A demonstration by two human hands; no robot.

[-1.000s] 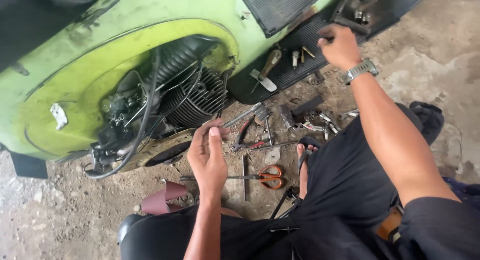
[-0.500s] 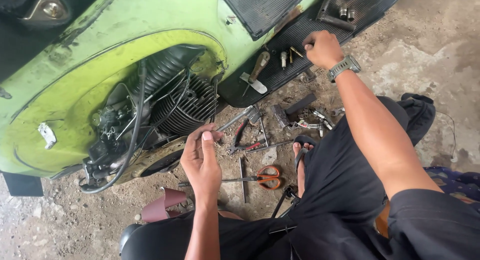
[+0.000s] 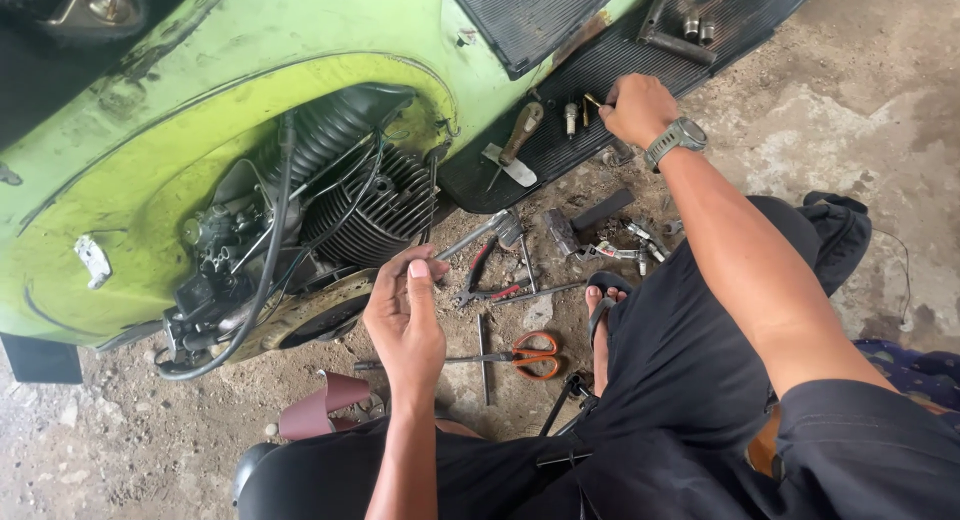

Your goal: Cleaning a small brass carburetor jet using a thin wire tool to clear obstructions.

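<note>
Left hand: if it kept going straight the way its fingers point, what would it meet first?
The left hand points up toward the scooter's exposed engine, so it would probably first meet the finned cylinder and the black cables beside it, though depth is hard to judge.

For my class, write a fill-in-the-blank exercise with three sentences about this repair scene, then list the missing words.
1. The scooter body lying on its side is painted ____.
2. The scissors on the ground have ____ handles.
3. The wristwatch sits on the arm of the ____ hand, which reaches to the black footboard, while the left hand is raised near the engine.

Missing words: green; orange; right
</note>
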